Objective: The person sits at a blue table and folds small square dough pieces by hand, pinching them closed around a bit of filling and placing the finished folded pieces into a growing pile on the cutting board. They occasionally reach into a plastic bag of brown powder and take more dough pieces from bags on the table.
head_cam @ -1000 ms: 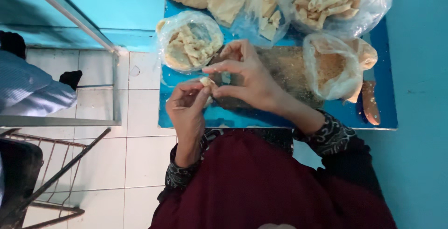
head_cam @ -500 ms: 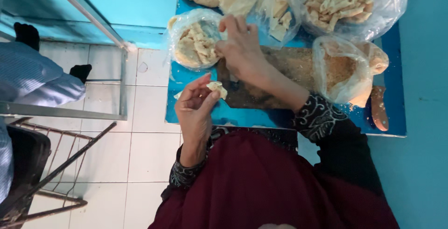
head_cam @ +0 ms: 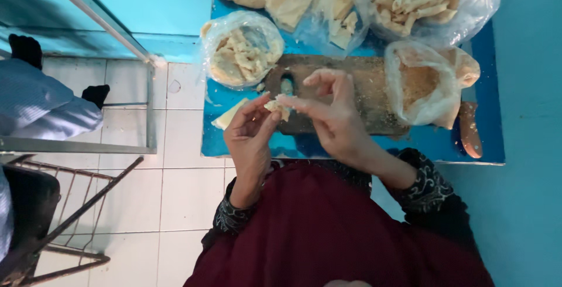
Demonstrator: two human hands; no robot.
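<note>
My left hand [head_cam: 250, 132] pinches a small pale dough piece [head_cam: 274, 106] at its fingertips, just above the near edge of a wooden cutting board [head_cam: 363, 102]. My right hand [head_cam: 331, 114] meets it from the right, thumb and forefinger touching the same piece, other fingers spread. A flat pale wrapper [head_cam: 228, 115] lies on the blue table [head_cam: 293, 145] left of my left hand. An open plastic bag of pale filling [head_cam: 241, 50] sits just beyond the hands.
A bag of brown crumbs [head_cam: 422, 82] stands on the board's right end, a knife handle [head_cam: 469, 129] beside it. Larger bags of fried pieces [head_cam: 421, 0] line the far edge. Another person's blue-clad legs [head_cam: 44, 102] and a metal rack [head_cam: 70, 205] occupy the tiled floor at left.
My right hand has come back from the bag of filling to my left hand. Both hands now pinch the dough piece together.
</note>
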